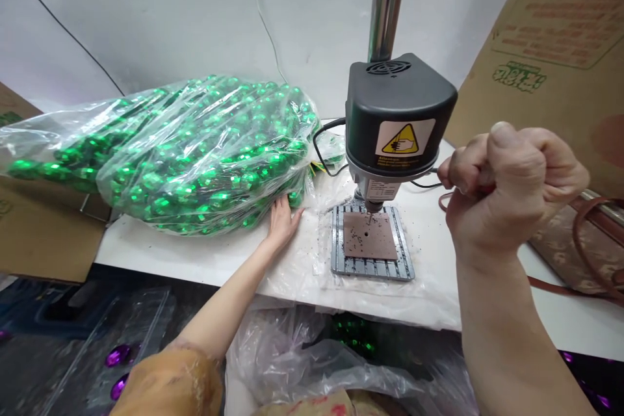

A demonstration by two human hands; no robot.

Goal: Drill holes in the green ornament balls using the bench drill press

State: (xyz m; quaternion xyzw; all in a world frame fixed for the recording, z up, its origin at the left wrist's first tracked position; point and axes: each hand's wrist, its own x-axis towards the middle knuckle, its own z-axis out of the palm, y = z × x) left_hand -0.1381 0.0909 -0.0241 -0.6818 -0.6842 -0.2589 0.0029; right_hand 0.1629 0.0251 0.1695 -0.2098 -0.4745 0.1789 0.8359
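A small black drill press (400, 94) stands over a grooved metal base (405, 260). On the base lies a brown board (385, 240) with a dark hole and dark shavings on it. My right hand (517, 188) is closed in a fist around the drill press's handle, which is mostly hidden by the fingers. To the left, a clear plastic bag (205, 149) is full of shiny green faceted balls. At its near right edge my left hand (283, 221) touches the bag beside a green ball (294, 197), fingers stretched out.
Cardboard boxes stand at the right (550, 45) and left (49, 227). A brown cord (582, 240) loops at the right. Crumpled clear plastic (341, 364) hangs below the white table's (166, 253) front edge. Purple shiny balls (117, 355) lie lower left.
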